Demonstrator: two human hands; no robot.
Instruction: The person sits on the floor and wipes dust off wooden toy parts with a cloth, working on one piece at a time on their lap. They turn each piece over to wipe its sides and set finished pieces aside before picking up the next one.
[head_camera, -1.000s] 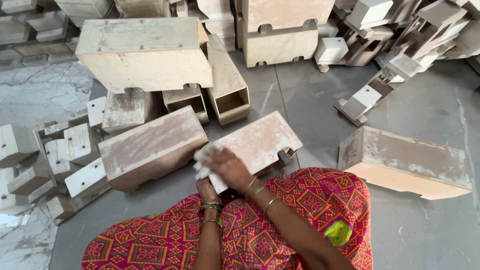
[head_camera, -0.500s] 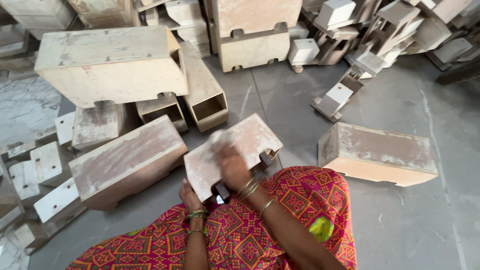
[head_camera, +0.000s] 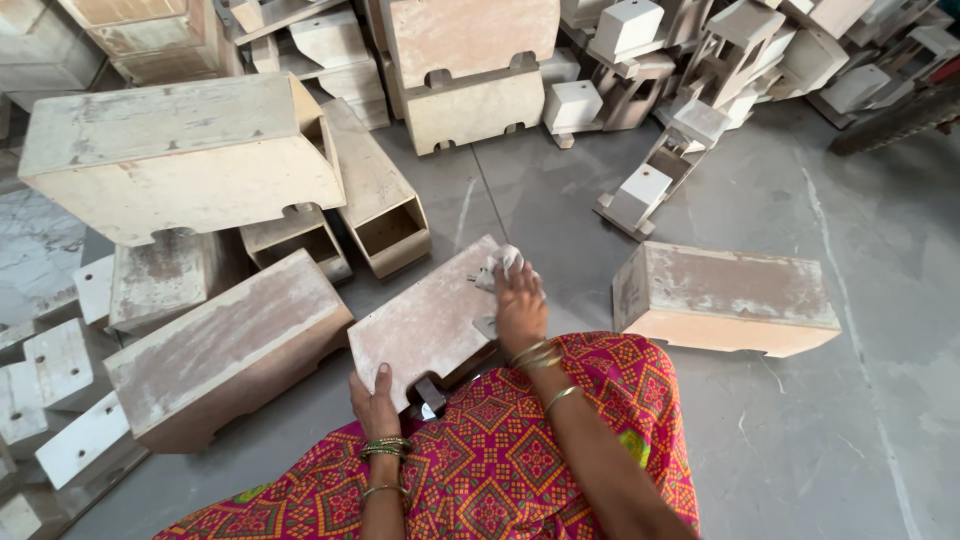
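Matt, chalky wooden box (head_camera: 425, 325); white cloth (head_camera: 503, 264); smooth grey floor (head_camera: 850, 420).

Right hand (head_camera: 520, 305) covers most of the white cloth (head_camera: 503, 262), so the grip on it can't be read. Near end of the wooden box (head_camera: 425, 320) is hidden behind the patterned lap (head_camera: 520, 460), along with the dark part (head_camera: 430, 393) under it. Both forearms cut off at the bottom edge; pale blocks (head_camera: 60, 440) clipped at left.

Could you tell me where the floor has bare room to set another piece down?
Bare grey floor opens right of the long wooden box, with a narrower strip ahead of the board. The left side is crowded with stacked boxes.
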